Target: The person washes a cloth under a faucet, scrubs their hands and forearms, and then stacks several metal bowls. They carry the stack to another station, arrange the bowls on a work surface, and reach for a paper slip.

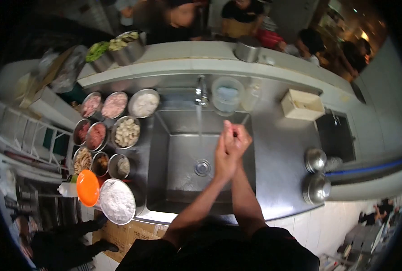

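Over the right half of a steel sink (178,180), my left hand (223,158) and my right hand (240,139) are clasped against each other, fingers wrapped together. No object shows between them. Water runs from the faucet (201,92) in a thin stream, left of my hands, and lands behind the drain (202,167). Behind the sink stand a clear round container (227,95) with something blue in it and a clear bottle (251,95).
Left of the sink are several metal bowls of food, a bowl of white powder (117,202) and an orange plate (88,188). To the right sit a cream bin (302,105) and metal domes (316,188). Other people stand behind the ledge (178,52) and at the lower left.
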The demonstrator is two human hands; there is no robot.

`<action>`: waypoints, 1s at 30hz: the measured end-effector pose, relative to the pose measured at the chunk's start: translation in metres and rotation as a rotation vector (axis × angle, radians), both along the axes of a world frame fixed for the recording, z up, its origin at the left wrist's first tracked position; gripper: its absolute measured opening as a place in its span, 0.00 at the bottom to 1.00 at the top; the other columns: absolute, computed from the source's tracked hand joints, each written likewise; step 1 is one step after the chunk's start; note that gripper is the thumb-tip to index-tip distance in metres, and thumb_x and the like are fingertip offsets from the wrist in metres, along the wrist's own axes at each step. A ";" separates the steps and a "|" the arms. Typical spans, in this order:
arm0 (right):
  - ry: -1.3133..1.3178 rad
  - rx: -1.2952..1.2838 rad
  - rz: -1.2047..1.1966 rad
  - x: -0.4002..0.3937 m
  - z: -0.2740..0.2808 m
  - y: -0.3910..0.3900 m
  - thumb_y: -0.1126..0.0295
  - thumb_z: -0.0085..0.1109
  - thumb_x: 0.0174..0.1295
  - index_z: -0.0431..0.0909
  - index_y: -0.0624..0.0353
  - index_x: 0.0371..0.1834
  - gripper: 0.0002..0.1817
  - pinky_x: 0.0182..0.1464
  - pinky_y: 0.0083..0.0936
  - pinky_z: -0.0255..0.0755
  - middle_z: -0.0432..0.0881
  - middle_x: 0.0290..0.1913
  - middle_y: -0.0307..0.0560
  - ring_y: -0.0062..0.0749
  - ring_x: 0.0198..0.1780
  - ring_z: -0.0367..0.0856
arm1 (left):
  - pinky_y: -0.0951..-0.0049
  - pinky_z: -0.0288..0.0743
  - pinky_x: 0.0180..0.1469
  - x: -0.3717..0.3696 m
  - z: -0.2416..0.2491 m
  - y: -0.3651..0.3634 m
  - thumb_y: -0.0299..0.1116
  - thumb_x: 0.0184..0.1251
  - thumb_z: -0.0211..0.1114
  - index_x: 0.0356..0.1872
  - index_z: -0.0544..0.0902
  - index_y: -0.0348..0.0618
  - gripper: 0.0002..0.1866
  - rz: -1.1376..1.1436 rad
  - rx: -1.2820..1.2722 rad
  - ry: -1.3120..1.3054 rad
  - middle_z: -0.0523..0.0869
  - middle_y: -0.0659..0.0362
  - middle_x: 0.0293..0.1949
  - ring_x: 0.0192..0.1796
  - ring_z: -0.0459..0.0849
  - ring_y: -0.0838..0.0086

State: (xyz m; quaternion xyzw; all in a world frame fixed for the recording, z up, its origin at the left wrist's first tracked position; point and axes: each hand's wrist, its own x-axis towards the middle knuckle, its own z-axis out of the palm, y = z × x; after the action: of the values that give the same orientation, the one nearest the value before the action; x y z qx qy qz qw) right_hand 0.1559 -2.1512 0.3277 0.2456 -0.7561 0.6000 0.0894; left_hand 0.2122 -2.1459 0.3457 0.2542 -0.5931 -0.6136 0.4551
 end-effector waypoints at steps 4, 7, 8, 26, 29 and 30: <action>0.246 0.346 0.402 -0.007 0.028 0.011 0.70 0.58 0.51 0.77 0.60 0.31 0.07 0.35 0.31 0.70 0.78 0.33 0.51 0.48 0.35 0.75 | 0.75 0.74 0.37 0.012 -0.010 -0.014 0.47 0.64 0.55 0.42 0.75 0.36 0.21 -0.166 0.060 0.109 0.79 0.55 0.34 0.36 0.79 0.72; -0.300 0.117 1.026 -0.015 0.027 0.028 0.68 0.54 0.50 0.75 0.61 0.36 0.11 0.36 0.32 0.71 0.77 0.36 0.50 0.45 0.36 0.77 | 0.79 0.68 0.17 0.024 -0.025 -0.051 0.46 0.63 0.56 0.35 0.75 0.40 0.17 -1.140 1.104 0.441 0.73 0.59 0.20 0.21 0.74 0.76; -0.728 -0.223 1.237 -0.014 0.027 0.031 0.66 0.53 0.50 0.74 0.62 0.39 0.14 0.36 0.33 0.72 0.76 0.37 0.49 0.43 0.35 0.77 | 0.82 0.54 0.06 0.024 0.011 -0.043 0.44 0.63 0.57 0.27 0.73 0.44 0.14 -1.037 1.050 0.350 0.66 0.64 0.13 0.12 0.65 0.80; -0.299 -0.230 0.821 0.041 -0.014 0.024 0.38 0.24 0.64 0.32 0.48 0.72 0.39 0.71 0.38 0.27 0.27 0.73 0.41 0.36 0.73 0.26 | 0.64 0.31 0.70 -0.013 -0.024 -0.052 0.59 0.69 0.33 0.70 0.43 0.50 0.35 -0.468 -0.097 -0.091 0.34 0.57 0.72 0.73 0.29 0.68; -0.539 -0.270 0.874 0.031 -0.044 -0.003 0.39 0.24 0.65 0.33 0.50 0.71 0.38 0.71 0.36 0.27 0.31 0.73 0.42 0.36 0.73 0.29 | 0.63 0.30 0.70 -0.012 -0.067 -0.037 0.62 0.66 0.36 0.70 0.44 0.50 0.38 -0.540 0.284 0.397 0.34 0.56 0.71 0.73 0.29 0.67; -0.649 -0.281 0.869 0.025 -0.053 -0.009 0.40 0.24 0.65 0.34 0.52 0.71 0.38 0.71 0.35 0.27 0.32 0.73 0.42 0.36 0.73 0.30 | 0.64 0.32 0.71 -0.002 -0.077 -0.038 0.61 0.66 0.36 0.70 0.44 0.49 0.38 -0.517 0.233 0.191 0.35 0.55 0.71 0.73 0.30 0.68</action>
State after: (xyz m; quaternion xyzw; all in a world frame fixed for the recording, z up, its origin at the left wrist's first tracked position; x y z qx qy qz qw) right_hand 0.1812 -2.1605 0.2746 0.3229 -0.4869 0.7215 -0.3716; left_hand 0.2103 -2.1835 0.2686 0.0867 -0.5182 -0.7942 0.3052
